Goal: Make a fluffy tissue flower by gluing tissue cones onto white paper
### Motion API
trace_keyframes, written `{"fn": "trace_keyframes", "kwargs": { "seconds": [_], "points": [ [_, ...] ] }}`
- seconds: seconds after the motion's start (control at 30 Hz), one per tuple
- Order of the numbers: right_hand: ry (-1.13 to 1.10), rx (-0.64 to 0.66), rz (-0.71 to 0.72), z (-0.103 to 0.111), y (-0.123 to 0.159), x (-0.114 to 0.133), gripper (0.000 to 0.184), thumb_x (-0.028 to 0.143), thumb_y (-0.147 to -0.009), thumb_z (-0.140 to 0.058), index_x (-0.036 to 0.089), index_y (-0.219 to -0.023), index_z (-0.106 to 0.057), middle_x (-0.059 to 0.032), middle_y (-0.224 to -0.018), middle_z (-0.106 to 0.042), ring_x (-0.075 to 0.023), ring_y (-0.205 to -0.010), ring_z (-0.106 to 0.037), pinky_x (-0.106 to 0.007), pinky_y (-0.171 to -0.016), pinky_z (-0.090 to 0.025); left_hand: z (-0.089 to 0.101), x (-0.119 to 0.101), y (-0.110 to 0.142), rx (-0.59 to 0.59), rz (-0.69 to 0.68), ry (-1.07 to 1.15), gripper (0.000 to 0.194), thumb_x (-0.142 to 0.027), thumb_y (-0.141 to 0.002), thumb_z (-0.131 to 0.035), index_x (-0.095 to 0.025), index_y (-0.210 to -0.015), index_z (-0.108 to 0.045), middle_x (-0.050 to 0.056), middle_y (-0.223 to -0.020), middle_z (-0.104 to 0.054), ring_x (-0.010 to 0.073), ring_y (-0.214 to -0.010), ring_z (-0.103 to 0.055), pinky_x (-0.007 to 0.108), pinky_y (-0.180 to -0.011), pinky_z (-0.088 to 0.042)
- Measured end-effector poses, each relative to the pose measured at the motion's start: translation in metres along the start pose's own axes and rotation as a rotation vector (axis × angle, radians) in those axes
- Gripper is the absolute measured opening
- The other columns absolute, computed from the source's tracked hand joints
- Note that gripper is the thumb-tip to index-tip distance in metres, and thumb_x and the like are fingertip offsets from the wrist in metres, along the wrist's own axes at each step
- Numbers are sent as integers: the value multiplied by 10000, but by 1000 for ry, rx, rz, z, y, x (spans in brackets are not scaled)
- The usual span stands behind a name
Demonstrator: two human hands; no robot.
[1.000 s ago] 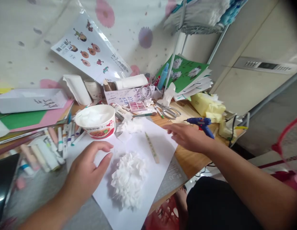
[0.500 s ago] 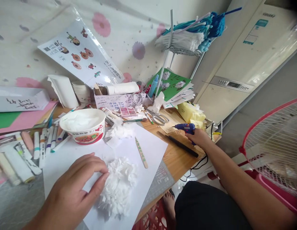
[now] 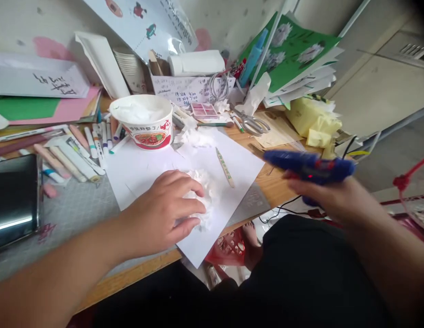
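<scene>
On a white sheet of paper (image 3: 242,161) lies a ruffled white paper flower (image 3: 211,196). My left hand (image 3: 174,205) rests over its left side with the fingers curled round it, hiding part of it. To the right, raised off the table, my right hand (image 3: 335,196) grips a blue hot glue gun (image 3: 307,166) with its nozzle pointing left. A small red light shows on the gun, which is blurred by motion. A flat wooden stick (image 3: 224,167) with printed writing lies on the sheet, right of the flower.
A paper bowl (image 3: 148,127) with white stuff inside stands behind the sheet, beside crumpled tissue (image 3: 194,136). Markers (image 3: 95,141) and a dark-screened device (image 3: 15,200) are on the left. Scissors (image 3: 251,124) and a yellow packet (image 3: 312,118) sit at the back right. A black cable (image 3: 283,207) hangs at the table edge.
My right hand went from empty to holding the glue gun, then lifted it off the table toward me. My left hand moved from beside the flower onto it. The view tilted downward.
</scene>
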State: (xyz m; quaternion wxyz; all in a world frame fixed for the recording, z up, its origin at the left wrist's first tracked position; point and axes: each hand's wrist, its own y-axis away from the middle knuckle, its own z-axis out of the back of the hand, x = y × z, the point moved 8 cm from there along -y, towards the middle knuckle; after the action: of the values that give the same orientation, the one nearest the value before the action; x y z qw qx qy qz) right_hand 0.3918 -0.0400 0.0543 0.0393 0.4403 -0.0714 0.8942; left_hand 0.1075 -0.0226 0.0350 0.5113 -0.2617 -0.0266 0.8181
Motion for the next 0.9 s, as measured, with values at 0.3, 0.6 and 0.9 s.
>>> {"fn": "trace_keyframes", "kwargs": {
  "seconds": [0.3,0.6,0.9],
  "points": [
    [168,535,225,-87,39,40,72,244,-850,-617,202,-792,-620,-53,-928,-607,-189,-825,-601,-328,-734,-502,-5,-1,1,3,14,-61,63,-264,-829,-711,-238,-818,-655,20,-1020,-634,234,-1010,-526,494,-1004,-244],
    [149,600,247,-95,39,42,115,87,-766,-611,200,-784,-598,-19,-861,-577,-154,-770,-585,-271,-667,-485,-6,-7,-1,-24,6,-30,126,-118,-892,-557,-216,-813,-571,-59,-925,-714,181,-940,-588,406,-916,-238],
    [277,580,289,-98,35,42,67,245,-822,-604,228,-757,-606,-32,-826,-595,-159,-701,-595,-281,-629,-520,-7,-5,-1,-29,78,-143,250,-77,-827,-555,-242,-999,-630,-15,-887,-645,216,-910,-572,421,-825,-272]
  ]
}}
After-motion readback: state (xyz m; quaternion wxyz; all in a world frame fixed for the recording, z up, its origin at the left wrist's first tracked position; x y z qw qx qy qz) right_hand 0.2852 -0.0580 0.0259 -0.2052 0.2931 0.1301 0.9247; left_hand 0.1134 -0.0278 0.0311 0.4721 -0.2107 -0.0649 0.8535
